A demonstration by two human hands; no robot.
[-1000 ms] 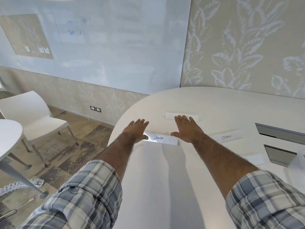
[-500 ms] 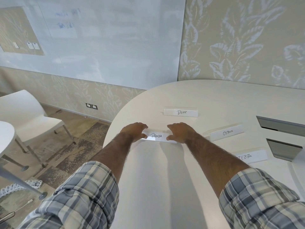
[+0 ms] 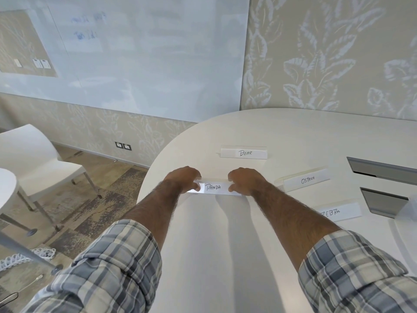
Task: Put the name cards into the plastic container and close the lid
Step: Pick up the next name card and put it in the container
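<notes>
A white name card marked PANDA (image 3: 214,188) in a clear holder is gripped at both ends near the table's left edge. My left hand (image 3: 183,179) pinches its left end and my right hand (image 3: 245,180) pinches its right end. Three other name cards stand on the white table (image 3: 225,245): BEAR (image 3: 244,153) farther back, OSTRICH (image 3: 306,180) to the right, ZEBRA (image 3: 338,213) at the near right. A pale translucent corner, perhaps the plastic container (image 3: 409,207), shows at the right edge, mostly cut off.
Two grey recessed cable boxes (image 3: 383,170) sit in the tabletop at the right. The table's rounded edge runs just left of my left hand. A white chair (image 3: 33,159) and another round table (image 3: 6,188) stand on the floor to the left. A whiteboard covers the wall.
Both hands went from flat and spread beside the PANDA card to curled around its ends. My right hand pulled back off the BEAR card, which now shows fully.
</notes>
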